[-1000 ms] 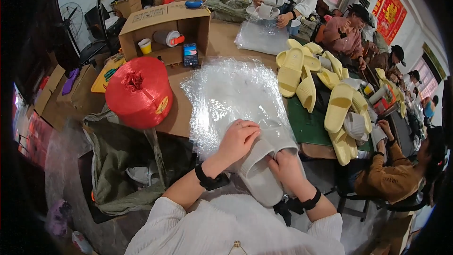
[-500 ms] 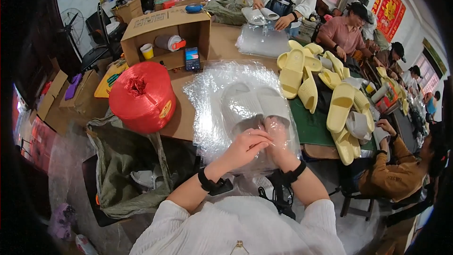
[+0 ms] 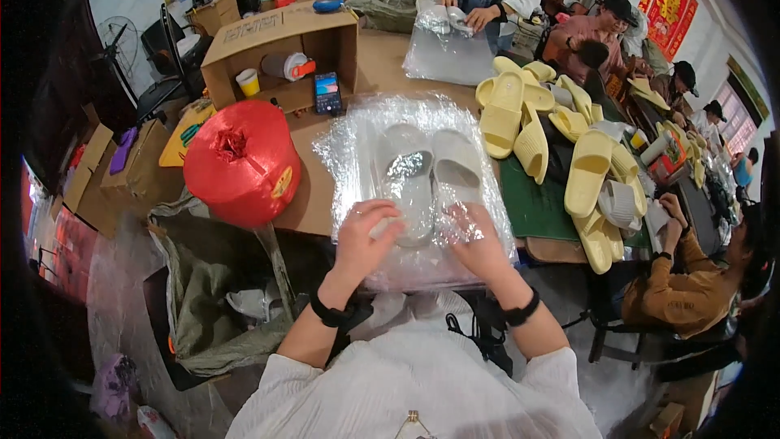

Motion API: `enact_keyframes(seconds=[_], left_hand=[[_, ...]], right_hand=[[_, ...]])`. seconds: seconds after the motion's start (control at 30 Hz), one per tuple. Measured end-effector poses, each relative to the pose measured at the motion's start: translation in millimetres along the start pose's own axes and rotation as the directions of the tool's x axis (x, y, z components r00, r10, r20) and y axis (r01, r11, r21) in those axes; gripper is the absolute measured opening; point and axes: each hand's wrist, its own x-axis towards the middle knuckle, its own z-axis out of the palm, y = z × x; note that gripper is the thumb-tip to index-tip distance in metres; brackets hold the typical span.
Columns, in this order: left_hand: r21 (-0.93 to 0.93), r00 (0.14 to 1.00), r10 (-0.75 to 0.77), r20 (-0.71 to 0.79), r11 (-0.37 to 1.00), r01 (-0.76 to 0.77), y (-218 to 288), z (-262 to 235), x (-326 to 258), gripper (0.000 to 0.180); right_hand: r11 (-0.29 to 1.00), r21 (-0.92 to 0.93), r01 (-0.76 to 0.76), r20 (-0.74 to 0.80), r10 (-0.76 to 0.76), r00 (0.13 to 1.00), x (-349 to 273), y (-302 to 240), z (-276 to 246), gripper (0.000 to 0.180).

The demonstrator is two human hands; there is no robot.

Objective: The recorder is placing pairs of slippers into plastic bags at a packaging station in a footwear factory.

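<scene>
Two pale grey slippers (image 3: pixel 457 164) lie side by side on a stack of clear plastic bags (image 3: pixel 354 138), with shiny film over them. Left of the slippers' near ends is my left hand (image 3: pixel 366 236), its fingers bent and the thumb apart from them. Nothing shows between finger and thumb. At the near end of the right slipper, my right hand (image 3: pixel 478 237) has its fingers curled at the clear plastic bag (image 3: pixel 431 256). Glare on the film partly hides those fingertips. Both wrists wear black bands.
A large red roll of plastic twine (image 3: pixel 242 162) stands to the left, before an open cardboard box (image 3: pixel 280 32) and a phone (image 3: pixel 327 93). Yellow slippers (image 3: pixel 588 171) are piled at right. An open green sack (image 3: pixel 207 301) is below left. Across the table, a person handles slippers (image 3: pixel 455 18).
My hands have moved apart, the left one leftward. The slippers now show their full length in front of my hands. Across the table, the other person's slippers have shifted slightly nearer.
</scene>
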Motion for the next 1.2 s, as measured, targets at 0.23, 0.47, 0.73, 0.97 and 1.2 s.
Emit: enact_keyframes(seconds=[0.23, 0.47, 0.73, 0.97, 1.2], left_hand=[[0.133, 0.803, -0.589, 0.086, 0.806, 0.577, -9, -28, -16, 0.047], [0.258, 0.668, -0.690, 0.280, 0.724, 0.640, 3, -19, -14, 0.064], [-0.304, 0.727, -0.564, 0.392, 0.666, 0.681, -38, -17, -33, 0.022], [-0.476, 0.782, -0.539, 0.314, 0.623, 0.620, -42, -28, -46, 0.042], [0.264, 0.944, -0.026, 0.329, 0.962, -0.066, -5, -67, -30, 0.065]], right_hand=[[0.651, 0.553, -0.520, -0.039, 0.643, 0.765, -46, 15, -91, 0.022], [0.441, 0.382, -0.812, 0.277, 0.784, 0.556, -44, 60, -66, 0.057], [0.500, 0.448, -0.741, 0.367, 0.654, 0.662, -48, 75, -51, 0.021], [0.325, 0.602, -0.729, 0.412, 0.656, 0.633, -66, 73, -54, 0.044], [0.964, 0.022, -0.264, 0.077, 0.261, 0.962, -71, 45, -83, 0.055]])
